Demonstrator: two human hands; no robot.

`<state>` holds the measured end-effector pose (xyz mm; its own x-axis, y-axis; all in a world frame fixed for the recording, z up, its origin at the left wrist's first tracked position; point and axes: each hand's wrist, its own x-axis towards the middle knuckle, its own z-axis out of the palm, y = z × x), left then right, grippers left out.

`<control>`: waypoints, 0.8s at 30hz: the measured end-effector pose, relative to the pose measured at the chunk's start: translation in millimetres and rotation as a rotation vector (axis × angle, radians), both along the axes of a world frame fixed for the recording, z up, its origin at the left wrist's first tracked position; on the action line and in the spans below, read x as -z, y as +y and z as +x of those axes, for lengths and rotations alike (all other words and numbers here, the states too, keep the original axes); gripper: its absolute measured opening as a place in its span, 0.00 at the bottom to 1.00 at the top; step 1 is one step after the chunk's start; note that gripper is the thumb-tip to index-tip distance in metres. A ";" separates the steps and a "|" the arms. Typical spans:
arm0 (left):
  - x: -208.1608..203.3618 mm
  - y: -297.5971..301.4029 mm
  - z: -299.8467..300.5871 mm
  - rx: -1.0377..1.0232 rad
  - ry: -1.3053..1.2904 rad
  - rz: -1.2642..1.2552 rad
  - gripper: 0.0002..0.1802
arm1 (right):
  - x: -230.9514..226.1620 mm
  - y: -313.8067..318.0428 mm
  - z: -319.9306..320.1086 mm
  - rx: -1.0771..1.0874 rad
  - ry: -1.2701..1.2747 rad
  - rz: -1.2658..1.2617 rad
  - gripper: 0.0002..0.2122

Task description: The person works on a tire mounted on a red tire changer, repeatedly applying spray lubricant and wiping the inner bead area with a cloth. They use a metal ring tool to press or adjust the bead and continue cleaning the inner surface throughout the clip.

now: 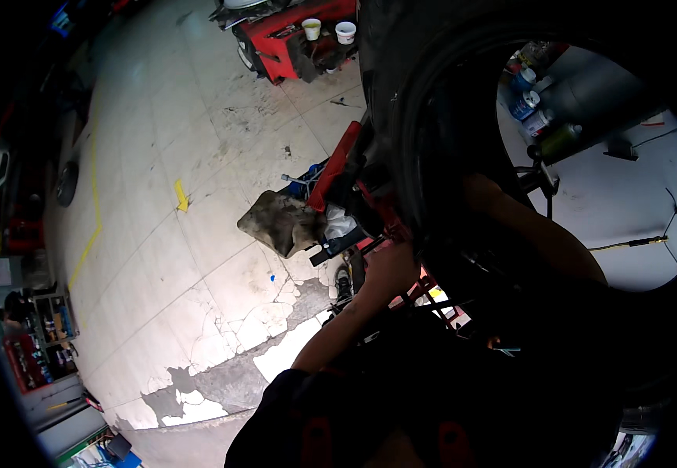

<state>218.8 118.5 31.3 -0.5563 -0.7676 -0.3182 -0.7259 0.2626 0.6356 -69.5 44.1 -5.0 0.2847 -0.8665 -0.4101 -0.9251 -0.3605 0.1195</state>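
Note:
A large black tyre [401,117] stands upright close in front of me, filling the upper right. My right forearm [541,234] reaches across its round opening. The right hand [480,192] fades into the dark inside the tyre, so its fingers are hidden. To the left of the tyre, my left hand [393,265] is low, its fingers closed at dark metal parts of a red-framed machine [385,207]. What they grip is too dark to make out. Beside that hand lie a crumpled white cloth or paper [339,224] and a dirty, flat brownish pad [278,223].
A red cabinet [280,51] at the back carries a yellowish cup [312,30] and a white cup [345,33]. Several cans [525,104] show through the tyre's opening. Tiled floor [151,257] has broken patches and a yellow arrow [181,196]. A tool rack [53,324] stands far left.

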 end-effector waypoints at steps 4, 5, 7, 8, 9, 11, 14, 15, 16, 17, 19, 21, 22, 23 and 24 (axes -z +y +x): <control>-18.3 -3.8 0.4 0.009 -0.061 0.066 0.15 | -59.7 -22.8 26.7 -0.026 -0.112 -0.026 0.14; -17.5 -4.1 0.1 0.008 -0.041 0.048 0.16 | -63.3 -39.5 22.9 -0.041 -0.161 -0.090 0.13; -10.3 -3.3 -5.7 0.004 0.005 0.026 0.16 | -60.2 -75.1 12.1 0.083 -0.224 -0.237 0.12; -9.6 -3.6 -8.9 0.020 0.004 0.024 0.16 | -53.5 -84.3 10.3 0.081 -0.206 -0.255 0.11; -7.4 -2.9 -6.0 0.019 -0.008 0.028 0.16 | -52.6 -92.5 26.0 0.065 -0.202 -0.266 0.10; -7.1 -3.0 -1.2 0.034 -0.028 0.036 0.17 | -49.2 -55.4 36.5 0.183 -0.230 -0.220 0.12; -5.2 -4.8 -4.7 0.038 -0.012 0.039 0.17 | -26.4 3.2 21.9 0.080 -0.040 -0.133 0.18; -1.1 -4.3 -4.9 0.036 0.010 0.030 0.17 | -33.6 2.0 22.4 0.134 -0.052 -0.050 0.18; 2.5 -3.1 -4.3 0.035 0.030 0.022 0.17 | -43.8 -1.0 29.7 0.189 -0.069 0.035 0.19; 6.0 1.1 4.2 -0.005 0.022 0.020 0.18 | -44.4 -8.3 45.1 0.214 -0.106 0.128 0.19; 5.5 -3.0 1.5 0.022 0.044 0.001 0.19 | -50.8 -28.5 28.2 0.196 -0.069 0.191 0.18; -13.2 -5.1 -5.4 0.026 -0.005 0.021 0.18 | -62.7 -62.1 20.4 0.263 -0.218 0.047 0.17; -19.4 -4.7 -3.5 -0.021 -0.035 0.032 0.18 | -74.3 -75.6 37.9 0.272 -0.253 -0.021 0.17; -18.0 -5.8 -3.1 -0.008 -0.034 0.020 0.19 | -93.6 -84.3 51.8 0.290 -0.273 -0.086 0.17; -12.9 -4.8 -2.3 0.001 -0.025 0.022 0.19 | -100.4 -87.1 59.6 0.306 -0.282 -0.138 0.17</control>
<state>216.5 113.7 44.2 -0.5486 -0.7597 -0.3490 -0.7415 0.2493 0.6229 -9.8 -43.0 95.4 0.0909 -0.9694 -0.2280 -0.9901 -0.0633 -0.1254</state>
